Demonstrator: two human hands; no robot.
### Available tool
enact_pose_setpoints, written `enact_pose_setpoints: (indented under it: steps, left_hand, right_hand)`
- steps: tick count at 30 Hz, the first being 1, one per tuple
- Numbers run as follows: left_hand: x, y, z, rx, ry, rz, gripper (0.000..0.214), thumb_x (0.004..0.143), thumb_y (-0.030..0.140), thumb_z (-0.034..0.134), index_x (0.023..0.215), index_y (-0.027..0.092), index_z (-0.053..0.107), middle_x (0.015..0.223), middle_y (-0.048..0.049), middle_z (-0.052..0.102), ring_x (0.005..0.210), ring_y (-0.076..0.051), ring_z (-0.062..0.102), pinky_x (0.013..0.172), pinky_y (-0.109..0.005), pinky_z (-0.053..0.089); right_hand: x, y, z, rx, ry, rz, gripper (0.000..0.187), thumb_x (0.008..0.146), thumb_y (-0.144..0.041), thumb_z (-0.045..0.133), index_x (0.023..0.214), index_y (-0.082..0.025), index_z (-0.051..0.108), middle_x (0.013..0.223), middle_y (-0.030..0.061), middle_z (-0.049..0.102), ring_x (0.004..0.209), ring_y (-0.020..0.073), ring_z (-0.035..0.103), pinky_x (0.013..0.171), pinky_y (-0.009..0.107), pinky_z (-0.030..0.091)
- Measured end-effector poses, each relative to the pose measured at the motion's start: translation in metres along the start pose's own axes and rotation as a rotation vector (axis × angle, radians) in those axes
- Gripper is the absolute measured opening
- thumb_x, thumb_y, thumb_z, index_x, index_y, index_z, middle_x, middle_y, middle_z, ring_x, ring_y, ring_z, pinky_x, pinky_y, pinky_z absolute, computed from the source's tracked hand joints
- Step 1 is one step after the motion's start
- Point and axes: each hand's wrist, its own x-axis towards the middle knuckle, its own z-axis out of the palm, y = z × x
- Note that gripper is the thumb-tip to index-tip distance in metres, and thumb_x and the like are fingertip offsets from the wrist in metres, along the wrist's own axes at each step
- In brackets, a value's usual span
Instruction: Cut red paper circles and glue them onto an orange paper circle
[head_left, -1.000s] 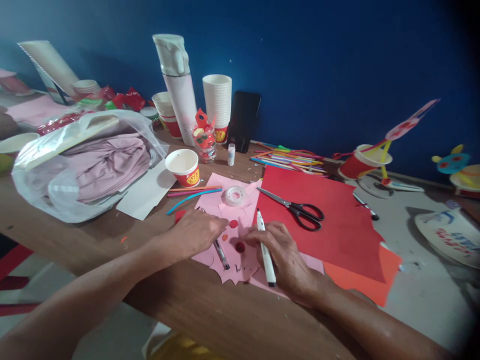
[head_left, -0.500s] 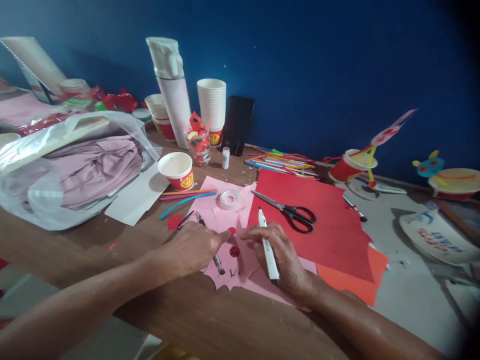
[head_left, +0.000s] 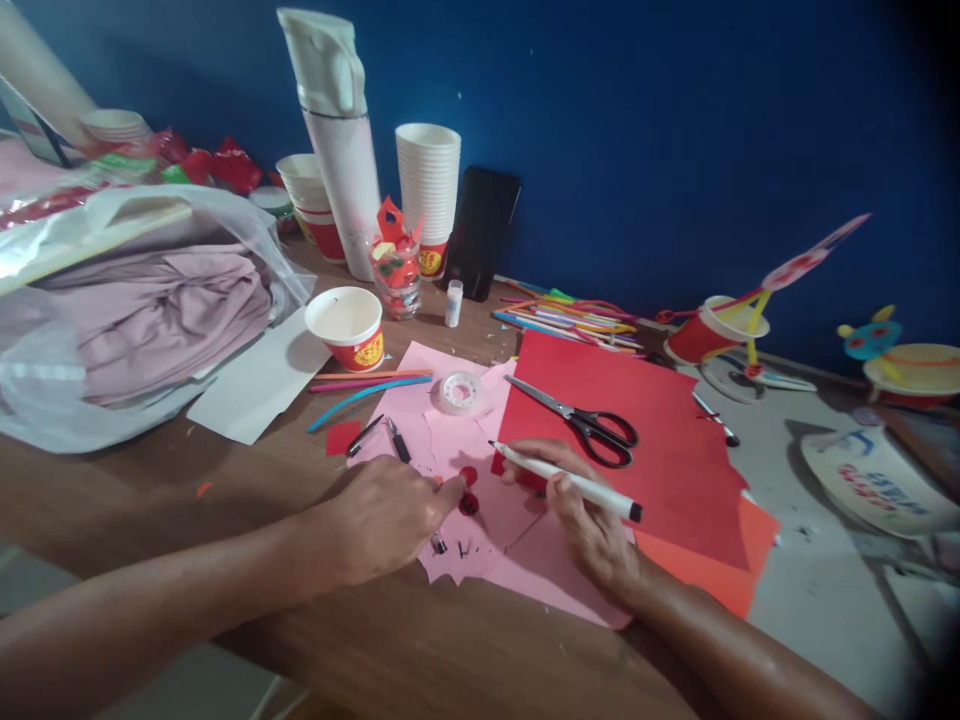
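Note:
My left hand rests on pink paper, its index finger stretched out to a small red paper circle. A second red circle with dark marks lies just below the fingertip. A black pen pokes out from under this hand. My right hand grips a white marker, which lies nearly level with its cap pointing left. Fingers of the right hand touch the edge of the red paper sheet.
Black scissors lie on the red sheet; a tape roll and a red paper cup sit beyond. Stacked cups, a white flask, a phone, coloured straws and a bagged cloth crowd the back and left.
The marker in my right hand has swung from upright to nearly level. My left index finger has stretched toward the red circles. The view has shifted slightly.

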Motion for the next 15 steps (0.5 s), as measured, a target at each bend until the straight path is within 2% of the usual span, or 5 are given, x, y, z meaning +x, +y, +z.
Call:
enact_pose_setpoints:
  steps: [5, 8, 11, 15]
  left_hand:
    - [0.001, -0.001, 0.003, -0.011, 0.025, 0.012, 0.04, 0.078, 0.012, 0.049, 0.118, 0.015, 0.047, 0.071, -0.0051, 0.068, 0.063, -0.022, 0.065, 0.05, -0.028, 0.04]
    - [0.004, -0.005, -0.001, -0.041, -0.002, 0.035, 0.04, 0.078, 0.011, 0.05, 0.118, 0.016, 0.048, 0.071, -0.0033, 0.069, 0.064, -0.022, 0.066, 0.048, -0.027, 0.037]
    - [0.006, -0.009, -0.003, -0.057, 0.007, 0.041, 0.037, 0.078, 0.011, 0.05, 0.114, 0.019, 0.051, 0.071, -0.0011, 0.069, 0.064, -0.021, 0.066, 0.046, -0.027, 0.036]
    - [0.006, -0.01, 0.001, -0.047, 0.029, 0.027, 0.029, 0.078, 0.012, 0.051, 0.105, 0.021, 0.055, 0.066, -0.0002, 0.068, 0.06, -0.021, 0.065, 0.045, -0.026, 0.035]
  right_hand:
    - [0.005, 0.0, 0.005, 0.08, 0.001, 0.114, 0.026, 0.093, -0.037, 0.04, 0.107, -0.027, 0.059, 0.086, 0.0027, 0.063, 0.081, 0.0163, 0.06, 0.067, 0.029, 0.05]
    - [0.008, 0.0, 0.008, 0.103, -0.008, 0.147, 0.022, 0.092, -0.033, 0.044, 0.108, -0.025, 0.057, 0.09, 0.0032, 0.064, 0.084, 0.0163, 0.062, 0.073, 0.031, 0.051]
    - [0.009, 0.0, 0.009, -0.01, -0.024, 0.097, 0.023, 0.09, -0.029, 0.048, 0.11, -0.022, 0.056, 0.098, 0.006, 0.064, 0.09, 0.0178, 0.062, 0.079, 0.034, 0.051]
    - [0.008, -0.003, 0.01, -0.274, -0.072, -0.053, 0.024, 0.087, -0.024, 0.051, 0.111, -0.02, 0.054, 0.098, 0.007, 0.062, 0.086, 0.0178, 0.061, 0.077, 0.034, 0.05]
